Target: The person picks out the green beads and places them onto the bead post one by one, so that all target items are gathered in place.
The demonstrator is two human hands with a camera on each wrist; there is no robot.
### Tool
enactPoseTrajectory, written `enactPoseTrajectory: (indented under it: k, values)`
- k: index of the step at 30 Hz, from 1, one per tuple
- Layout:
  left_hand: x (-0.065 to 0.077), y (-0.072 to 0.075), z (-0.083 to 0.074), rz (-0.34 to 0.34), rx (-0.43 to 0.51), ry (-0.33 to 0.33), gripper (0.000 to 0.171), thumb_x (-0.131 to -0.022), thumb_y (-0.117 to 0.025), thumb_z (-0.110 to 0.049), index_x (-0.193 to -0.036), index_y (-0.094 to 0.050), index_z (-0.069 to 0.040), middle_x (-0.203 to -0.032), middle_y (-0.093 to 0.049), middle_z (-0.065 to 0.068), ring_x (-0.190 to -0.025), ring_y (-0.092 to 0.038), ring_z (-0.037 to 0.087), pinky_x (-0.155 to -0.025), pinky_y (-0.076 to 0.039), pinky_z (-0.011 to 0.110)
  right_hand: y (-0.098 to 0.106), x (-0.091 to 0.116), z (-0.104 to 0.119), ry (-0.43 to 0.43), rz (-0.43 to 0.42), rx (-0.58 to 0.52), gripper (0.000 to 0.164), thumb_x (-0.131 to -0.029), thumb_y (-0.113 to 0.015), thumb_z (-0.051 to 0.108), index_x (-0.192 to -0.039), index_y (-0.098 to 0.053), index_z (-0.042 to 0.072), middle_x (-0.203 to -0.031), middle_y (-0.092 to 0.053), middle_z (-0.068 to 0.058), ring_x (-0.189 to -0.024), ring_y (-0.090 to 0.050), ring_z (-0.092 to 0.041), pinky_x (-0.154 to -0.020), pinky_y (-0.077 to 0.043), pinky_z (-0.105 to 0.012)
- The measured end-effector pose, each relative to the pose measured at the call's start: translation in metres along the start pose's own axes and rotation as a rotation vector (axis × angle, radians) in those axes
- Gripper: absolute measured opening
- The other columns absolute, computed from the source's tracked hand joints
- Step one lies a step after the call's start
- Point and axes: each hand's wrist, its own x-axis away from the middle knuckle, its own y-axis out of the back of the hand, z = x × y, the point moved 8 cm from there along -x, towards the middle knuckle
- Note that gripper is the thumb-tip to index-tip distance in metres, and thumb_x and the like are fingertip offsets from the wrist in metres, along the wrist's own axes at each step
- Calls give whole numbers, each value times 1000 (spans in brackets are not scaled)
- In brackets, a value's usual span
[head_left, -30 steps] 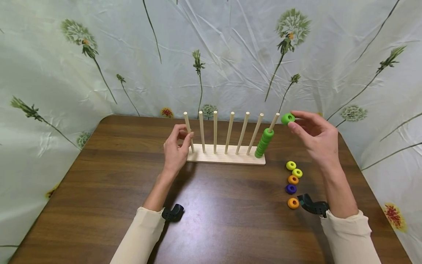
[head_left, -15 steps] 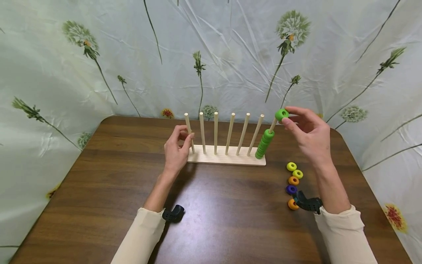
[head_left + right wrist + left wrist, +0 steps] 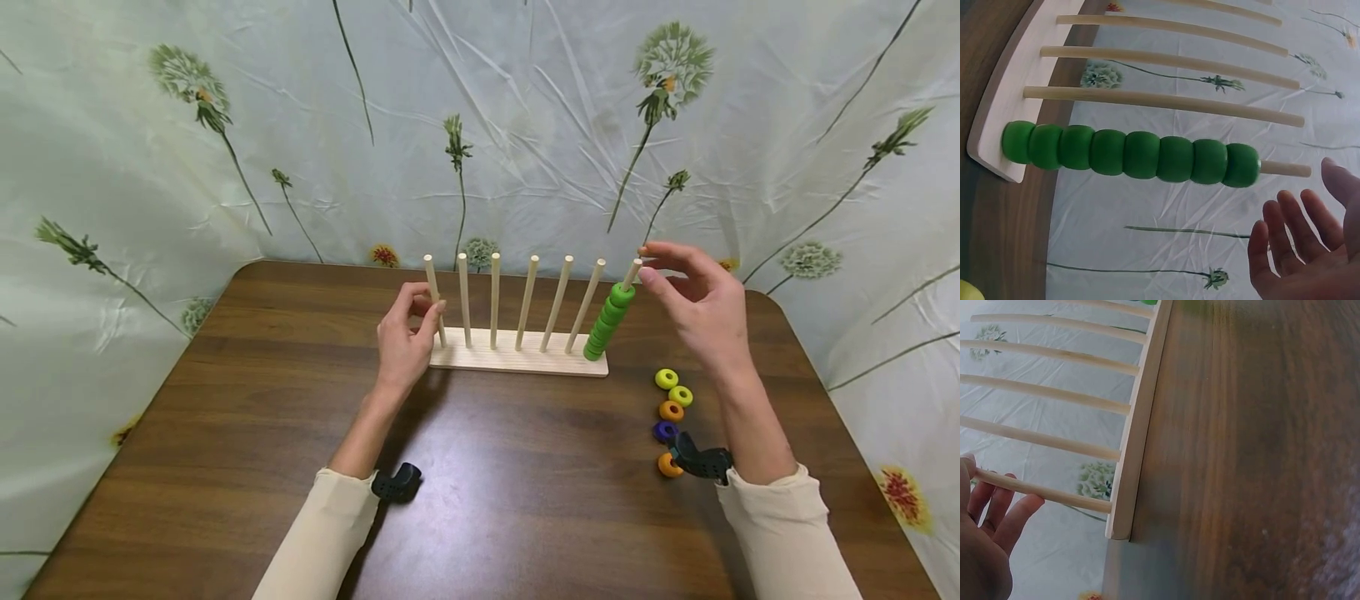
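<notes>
A pale wooden board with a row of upright pegs stands toward the back of the table. Its rightmost peg carries a stack of several green beads, and only the peg's tip shows above them. My left hand holds the leftmost peg between thumb and fingers. Beside the tip of the rightmost peg is my right hand; in the right wrist view its fingers are spread, with nothing between them.
On the table, right of the board, lie two yellow beads, two orange beads and a purple bead. The right wrist camera partly covers the nearest ones. A flowered cloth hangs behind.
My right hand brought a green bead left onto the rightmost peg and let it go; the bead slid down onto the stack. My left hand stayed on its peg.
</notes>
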Motion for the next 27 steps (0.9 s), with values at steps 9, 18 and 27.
enactPoseTrajectory:
  k: [9, 18, 27]
  values:
    - [-1, -1, 0, 25, 7, 8, 17, -98, -72, -13, -111, -65, -6, -88, -73, 14, -79, -64, 6, -58, -59, 29, 9, 14, -14, -74, 2, 90, 38, -99, -73, 17, -136, -67, 12, -129, -70, 7, -113, -65, -3, -92, -52, -9]
    - [-2, -1, 0, 57, -6, 20, 19, -99, -71, -13, -116, -65, -7, -97, -72, 15, -89, -70, 20, -69, -63, 26, 15, 29, -37, -153, 66, 251, 58, -97, -74, 27, -151, -52, 18, -146, -59, 1, -132, -54, -13, -106, -42, -21]
    - [11, 17, -10, 173, -531, -106, 50, -96, -71, -45, -139, -61, -21, -136, -60, 11, -127, -57, 34, -103, -52, 62, 11, 41, -61, -155, 175, 460, 88, -92, -77, 44, -163, -33, 18, -169, -31, -17, -153, -29, -48, -118, -24, -79]
